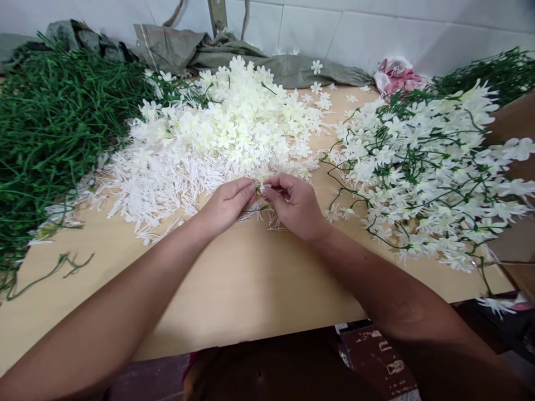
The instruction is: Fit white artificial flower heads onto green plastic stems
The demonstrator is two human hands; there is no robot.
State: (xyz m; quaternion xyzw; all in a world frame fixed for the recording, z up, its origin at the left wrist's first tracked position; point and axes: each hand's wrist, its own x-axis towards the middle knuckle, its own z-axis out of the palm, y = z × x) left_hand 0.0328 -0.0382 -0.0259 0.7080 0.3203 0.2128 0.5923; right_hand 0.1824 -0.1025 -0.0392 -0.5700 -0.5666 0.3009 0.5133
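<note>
My left hand (229, 205) is closed in a pinch on a thin green artificial flower stem (256, 210), part of which shows below the fingertips. Just to its right, my right hand (297, 207) is also closed, thumb against forefinger, at the stem's tip. Whatever small piece it pinches is mostly hidden by the fingers. Both sets of fingertips nearly meet over the near edge of a heap of white stamens (184, 181). Behind them rises a pile of loose white artificial petals (246, 120).
Green stems (58, 122) are piled high on the left of the wooden table (234, 289). White flowers on green stems (418, 172) lie heaped on the right. Grey-green cloth (259, 64) and a pink-and-white cloth (399, 77) lie along the tiled wall (371, 36).
</note>
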